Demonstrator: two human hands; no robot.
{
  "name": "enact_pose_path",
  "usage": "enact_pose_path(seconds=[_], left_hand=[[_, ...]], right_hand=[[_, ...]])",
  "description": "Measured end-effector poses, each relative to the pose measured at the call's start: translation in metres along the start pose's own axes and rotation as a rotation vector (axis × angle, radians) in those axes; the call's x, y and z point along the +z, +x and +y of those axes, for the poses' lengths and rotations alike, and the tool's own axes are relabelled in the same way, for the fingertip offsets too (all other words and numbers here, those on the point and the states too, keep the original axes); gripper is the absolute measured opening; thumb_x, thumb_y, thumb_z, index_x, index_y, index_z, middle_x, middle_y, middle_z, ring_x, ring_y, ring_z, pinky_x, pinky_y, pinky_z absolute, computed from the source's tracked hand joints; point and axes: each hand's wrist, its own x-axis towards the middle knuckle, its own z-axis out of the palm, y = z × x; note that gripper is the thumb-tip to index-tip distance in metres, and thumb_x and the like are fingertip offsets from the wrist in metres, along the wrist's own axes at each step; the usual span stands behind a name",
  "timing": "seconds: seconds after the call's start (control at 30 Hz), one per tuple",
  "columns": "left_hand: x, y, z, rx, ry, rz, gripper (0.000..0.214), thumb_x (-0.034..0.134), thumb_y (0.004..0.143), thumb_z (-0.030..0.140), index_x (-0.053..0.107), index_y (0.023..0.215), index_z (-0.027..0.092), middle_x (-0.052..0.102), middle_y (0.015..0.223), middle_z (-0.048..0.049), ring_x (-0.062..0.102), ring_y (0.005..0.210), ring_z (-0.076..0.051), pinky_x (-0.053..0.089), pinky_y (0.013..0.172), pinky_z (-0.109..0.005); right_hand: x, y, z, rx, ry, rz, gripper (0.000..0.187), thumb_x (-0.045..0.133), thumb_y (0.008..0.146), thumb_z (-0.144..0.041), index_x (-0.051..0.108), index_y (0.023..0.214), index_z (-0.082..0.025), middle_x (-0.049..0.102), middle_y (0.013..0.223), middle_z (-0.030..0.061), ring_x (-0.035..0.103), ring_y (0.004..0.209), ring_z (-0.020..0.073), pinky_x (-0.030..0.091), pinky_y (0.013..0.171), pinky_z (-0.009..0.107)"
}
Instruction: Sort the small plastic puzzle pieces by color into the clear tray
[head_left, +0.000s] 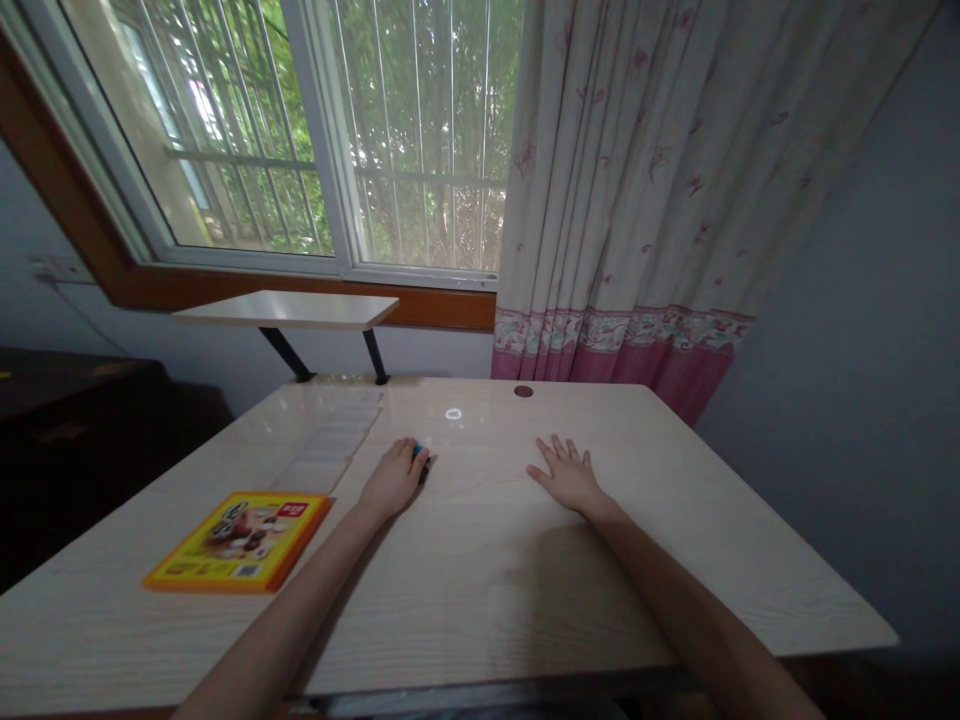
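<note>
Person's left hand (391, 478) is at the middle of a pale desk (450, 600), fingers curled around a small blue-and-black object (424, 468), mostly hidden by the grip. Right hand (568, 480), well apart, lies palm down on the desktop, fingers spread wide. Yellow box (244, 540) lies flat beside the left forearm.

The left fingers (406, 449) partly hide a small blue-and-black object (424, 467); the bottom edge crops both forearms (337, 562).

A small object (424, 467), seemingly blue-and-black, sits partly hidden in the left hand (393, 474).
</note>
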Motion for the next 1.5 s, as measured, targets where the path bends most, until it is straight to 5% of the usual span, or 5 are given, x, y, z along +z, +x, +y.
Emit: enact_pose_path(seconds=[0.83,0.97,1.1,1.27,1.5], left_hand=[[0.015,-0.018,0.134,0.315,-0.158,-0.16,0.047,0.022,0.089,0.04,0.043,0.121,0.012,0.045,0.127,-0.0121,0.037,0.121,-0.019,0.028,0.103,-0.031],[0.002,-0.016,0.129,0.388,-0.27,-0.178,0.045,0.018,0.09,0.037,0.042,0.122,0.016,0.047,0.126,-0.0076,0.037,0.12,-0.015,0.027,0.104,-0.029],[-0.012,-0.007,0.098,0.442,-0.263,-0.213,0.051,0.02,0.089,0.043,0.04,0.125,0.013,0.04,0.132,-0.0099,0.032,0.124,-0.017,0.025,0.105,-0.032],[-0.019,-0.008,0.062,0.444,-0.106,-0.248,0.057,0.023,0.086,0.049,0.034,0.13,0.014,0.034,0.136,-0.012,0.027,0.127,-0.022,0.024,0.102,-0.04],[-0.004,-0.022,0.083,0.39,-0.038,-0.299,0.057,0.016,0.088,0.047,0.025,0.133,0.013,0.028,0.139,-0.0126,0.023,0.129,-0.022,0.021,0.102,-0.046]], right_hand=[[0.0,-0.001,0.001,-0.003,0.025,0.058,0.061,0.018,0.083,-0.061,0.02,0.135,-0.031,0.015,0.144,0.004,0.011,0.13,0.0309,0.009,0.098,0.054],[-0.004,-0.003,0.003,-0.073,0.074,0.175,0.05,0.023,0.087,-0.05,0.037,0.128,-0.024,0.035,0.135,0.0073,0.026,0.124,0.0273,0.013,0.099,0.052],[-0.005,-0.004,-0.002,-0.396,0.23,0.286,0.038,0.03,0.09,-0.037,0.05,0.116,-0.018,0.054,0.116,0.009,0.045,0.109,0.02,0.027,0.096,0.039],[-0.003,-0.004,-0.021,-0.664,0.301,0.276,0.035,0.033,0.09,-0.034,0.05,0.116,-0.018,0.056,0.112,0.0078,0.047,0.106,0.0173,0.033,0.093,0.032],[0.004,-0.005,-0.03,-0.682,0.225,0.271,0.036,0.034,0.09,-0.029,0.044,0.122,-0.017,0.054,0.114,0.0088,0.046,0.107,0.0185,0.032,0.093,0.034]])
